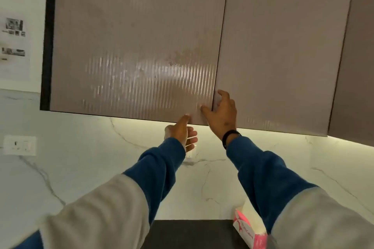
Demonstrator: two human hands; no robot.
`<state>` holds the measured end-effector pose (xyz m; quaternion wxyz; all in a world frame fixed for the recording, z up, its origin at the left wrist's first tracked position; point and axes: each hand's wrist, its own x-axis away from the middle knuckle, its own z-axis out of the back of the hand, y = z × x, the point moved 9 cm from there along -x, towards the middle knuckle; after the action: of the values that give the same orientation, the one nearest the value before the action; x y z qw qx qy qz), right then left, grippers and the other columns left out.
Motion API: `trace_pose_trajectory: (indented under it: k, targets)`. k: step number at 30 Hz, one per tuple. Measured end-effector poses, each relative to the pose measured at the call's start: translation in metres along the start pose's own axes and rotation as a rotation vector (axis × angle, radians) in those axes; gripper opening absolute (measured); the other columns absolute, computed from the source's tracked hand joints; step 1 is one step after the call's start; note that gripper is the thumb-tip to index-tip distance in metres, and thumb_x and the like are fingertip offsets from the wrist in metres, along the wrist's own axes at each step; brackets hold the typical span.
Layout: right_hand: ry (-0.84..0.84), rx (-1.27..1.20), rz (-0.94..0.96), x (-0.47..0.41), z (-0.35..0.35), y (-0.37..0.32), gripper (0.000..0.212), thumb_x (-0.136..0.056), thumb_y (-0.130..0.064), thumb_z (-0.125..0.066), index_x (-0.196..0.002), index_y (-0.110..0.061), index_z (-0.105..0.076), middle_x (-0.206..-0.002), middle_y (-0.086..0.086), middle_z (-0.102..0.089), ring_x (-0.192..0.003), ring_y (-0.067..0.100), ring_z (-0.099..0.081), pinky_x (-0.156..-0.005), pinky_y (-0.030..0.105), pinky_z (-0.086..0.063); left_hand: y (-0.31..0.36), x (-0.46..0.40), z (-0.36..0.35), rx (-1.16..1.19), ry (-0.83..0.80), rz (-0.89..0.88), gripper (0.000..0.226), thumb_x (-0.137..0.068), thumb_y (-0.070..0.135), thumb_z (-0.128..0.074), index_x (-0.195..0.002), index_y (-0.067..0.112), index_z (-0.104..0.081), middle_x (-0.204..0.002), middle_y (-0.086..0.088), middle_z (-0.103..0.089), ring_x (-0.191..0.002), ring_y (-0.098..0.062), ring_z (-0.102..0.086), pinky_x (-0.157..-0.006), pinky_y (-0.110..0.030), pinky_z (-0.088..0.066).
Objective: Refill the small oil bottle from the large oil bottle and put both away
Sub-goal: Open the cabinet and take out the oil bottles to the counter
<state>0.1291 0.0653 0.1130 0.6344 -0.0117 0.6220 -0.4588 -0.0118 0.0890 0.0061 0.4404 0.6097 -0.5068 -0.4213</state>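
Left cabinet door (131, 46): ribbed, glossy; what is inside cannot be seen.
Right hand (221, 116): fingers curled round the lower right edge of this door, thumb on its front.
Left hand (182, 133): index finger straight, touching the door's bottom edge, other fingers loosely curled, holding nothing.
Oil bottles: not in view.
Tabletop (192, 232): dark, with a pink-and-white carton (248, 230) at its right.

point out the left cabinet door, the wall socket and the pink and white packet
left cabinet door (131, 46): head view, middle of its ribbed front
wall socket (19, 145): head view, its faceplate
pink and white packet (245, 230): head view, its printed side
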Motion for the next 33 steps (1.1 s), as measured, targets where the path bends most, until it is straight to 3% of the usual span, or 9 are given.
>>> trace_pose_trajectory:
  k: [4, 8, 14, 17, 21, 25, 29, 31, 33]
  targets:
    - [0.015, -0.151, -0.042, -0.002, -0.015, 0.019, 0.064, -0.084, -0.029, -0.075, -0.138, -0.022, -0.042, -0.119, -0.001, -0.044, -0.108, 0.02, -0.051, -0.086, 0.023, -0.044, -0.003, -0.013, 0.002, 0.259, 0.083, -0.059, 0.056, -0.09, 0.054, -0.066, -0.121, 0.009, -0.057, -0.116, -0.011, -0.065, -0.106, -0.031, -0.064, -0.083, -0.04, -0.054]
    - [0.066, -0.175, -0.063, -0.005, -0.025, 0.026, 0.065, -0.081, -0.035, -0.076, -0.136, -0.026, -0.042, -0.126, 0.003, -0.046, -0.111, 0.022, -0.05, -0.092, 0.034, -0.049, 0.012, -0.017, 0.007, 0.432, 0.083, -0.143, 0.045, -0.091, 0.046, -0.069, -0.121, 0.014, -0.058, -0.112, -0.01, -0.071, -0.104, -0.029, -0.069, -0.078, -0.037, -0.057]
    - [0.049, -0.205, -0.159, -0.011, -0.026, 0.027, 0.067, -0.074, -0.039, -0.077, -0.131, -0.027, -0.044, -0.124, 0.002, -0.049, -0.111, 0.027, -0.054, -0.092, 0.042, -0.054, 0.012, -0.011, 0.006, 0.429, 0.047, -0.173, 0.047, -0.097, 0.044, -0.06, -0.132, 0.013, -0.052, -0.114, -0.011, -0.071, -0.098, -0.027, -0.07, -0.077, -0.035, -0.058]
    - [0.025, -0.302, -0.195, -0.013, -0.025, 0.025, 0.067, -0.071, -0.037, -0.079, -0.129, -0.023, -0.048, -0.118, 0.0, -0.057, -0.106, 0.024, -0.059, -0.085, 0.036, -0.055, 0.011, -0.006, 0.007, 0.443, 0.07, -0.182, 0.046, -0.097, 0.044, -0.06, -0.131, 0.015, -0.051, -0.109, -0.009, -0.072, -0.096, -0.027, -0.07, -0.076, -0.034, -0.058]
    - [-0.096, -0.591, -0.29, -0.009, -0.023, 0.016, 0.05, -0.073, -0.021, -0.083, -0.118, -0.017, -0.061, -0.105, -0.003, -0.068, -0.094, 0.017, -0.067, -0.085, 0.036, -0.057, 0.01, 0.008, 0.012, 0.416, 0.078, -0.166, 0.046, -0.095, 0.048, -0.06, -0.129, 0.017, -0.054, -0.107, -0.007, -0.073, -0.095, -0.027, -0.071, -0.073, -0.034, -0.059]
    - [-0.096, -0.583, -0.224, 0.002, -0.008, -0.002, 0.038, -0.071, -0.02, -0.086, -0.104, -0.017, -0.067, -0.098, -0.003, -0.072, -0.091, 0.017, -0.069, -0.084, 0.037, -0.058, 0.01, 0.029, 0.018, 0.358, 0.061, -0.109, 0.043, -0.093, 0.053, -0.059, -0.122, 0.021, -0.057, -0.104, -0.006, -0.075, -0.093, -0.029, -0.075, -0.075, -0.037, -0.062]
    - [-0.04, -0.506, -0.199, 0.022, 0.008, -0.021, 0.044, -0.07, -0.029, -0.086, -0.107, -0.016, -0.066, -0.099, -0.003, -0.071, -0.092, 0.019, -0.069, -0.078, 0.034, -0.058, 0.025, 0.065, 0.041, -0.024, 0.159, -0.112, 0.052, -0.091, 0.064, -0.056, -0.105, 0.015, -0.067, -0.088, -0.007, -0.077, -0.074, -0.026, -0.076, -0.063, -0.033, -0.062]
    - [0.009, -0.451, -0.184, 0.035, 0.016, -0.034, 0.042, -0.068, -0.035, -0.086, -0.102, -0.02, -0.067, -0.095, -0.005, -0.071, -0.087, 0.018, -0.069, -0.078, 0.041, -0.06, 0.049, 0.089, 0.057, -0.306, 0.259, -0.276, 0.054, -0.091, 0.062, -0.059, -0.09, 0.009, -0.071, -0.071, -0.005, -0.075, -0.064, -0.022, -0.074, -0.064, -0.035, -0.063]
    - [0.062, -0.429, -0.163, 0.05, 0.027, -0.051, 0.035, -0.067, -0.035, -0.086, -0.094, -0.024, -0.067, -0.089, -0.008, -0.072, -0.082, 0.015, -0.069, -0.075, 0.042, -0.061, 0.081, 0.119, 0.064, -0.543, 0.338, -0.554, 0.047, -0.091, 0.056, -0.062, -0.074, 0.013, -0.069, -0.063, -0.001, -0.071, -0.06, -0.021, -0.07, -0.07, -0.04, -0.062]
